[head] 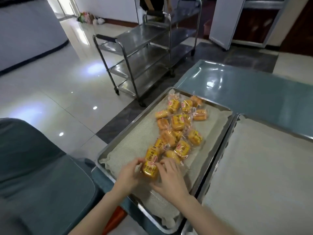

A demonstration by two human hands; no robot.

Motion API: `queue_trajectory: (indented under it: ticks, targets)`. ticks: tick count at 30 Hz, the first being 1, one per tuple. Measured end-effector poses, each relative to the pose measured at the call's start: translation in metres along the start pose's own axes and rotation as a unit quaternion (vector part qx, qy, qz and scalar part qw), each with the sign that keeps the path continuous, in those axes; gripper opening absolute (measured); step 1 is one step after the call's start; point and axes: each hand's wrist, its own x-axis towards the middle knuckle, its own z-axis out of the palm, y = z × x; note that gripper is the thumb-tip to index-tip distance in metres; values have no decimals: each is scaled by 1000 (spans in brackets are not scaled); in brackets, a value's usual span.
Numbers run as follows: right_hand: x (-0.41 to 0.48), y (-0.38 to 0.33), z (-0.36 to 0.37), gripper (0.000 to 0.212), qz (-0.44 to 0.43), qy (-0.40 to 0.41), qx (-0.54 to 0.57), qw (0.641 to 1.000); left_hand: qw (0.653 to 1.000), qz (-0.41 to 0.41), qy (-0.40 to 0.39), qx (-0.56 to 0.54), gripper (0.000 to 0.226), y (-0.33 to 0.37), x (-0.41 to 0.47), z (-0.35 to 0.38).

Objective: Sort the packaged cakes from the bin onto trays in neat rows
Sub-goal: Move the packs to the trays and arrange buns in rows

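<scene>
Both hands close on one packaged cake (149,170) at the near end of the left tray (118,137). The left hand (130,172) pinches the wrapper's left edge with curled fingers. The right hand (169,177) hooks bent fingertips over its right edge, and the palm hides the wrapper's near right corner. The pack lies on the tray's beige cloth liner (122,155). Its clear wrapper shows a yellow panel with the characters 小面包 under a red oval logo whose lettering is too small to read.

Just beyond it, a loose pile of cakes (177,129) runs up the middle of the tray. They overlap at odd angles. Some show the same red oval and some lie print-down.

A second tray (262,175), also cloth-lined, touches the first along its right rim, and the frame cuts off its right side.

Both trays sit on a glossy teal table (254,85). A blue-grey padded seat (33,167) fills the lower left, and something orange (115,219) shows only in part below the table edge.

Farther off on the shiny pale tiled floor (50,90) stands a steel trolley (135,65) with several shelves. Behind it a person (152,4) is cut off at the top edge, and some blurred bags (86,17) lie by the wall.
</scene>
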Motion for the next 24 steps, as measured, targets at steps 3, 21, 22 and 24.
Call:
queue_trajectory:
  ticks: [3, 21, 22, 24]
  targets:
    - [3, -2, 15, 78, -45, -51, -40, 997, 994, 16, -49, 95, 44, -25, 8, -7]
    - [164, 114, -74, 31, 299, 155, 49, 940, 990, 133, -20, -46, 17, 55, 282, -36]
    - [177, 123, -75, 34, 323, 149, 46, 934, 990, 138, -28, -32, 24, 60, 301, -34]
    - [204, 140, -77, 45, 372, 123, 60, 918, 991, 128, -50, -2, 42, 69, 336, -27]
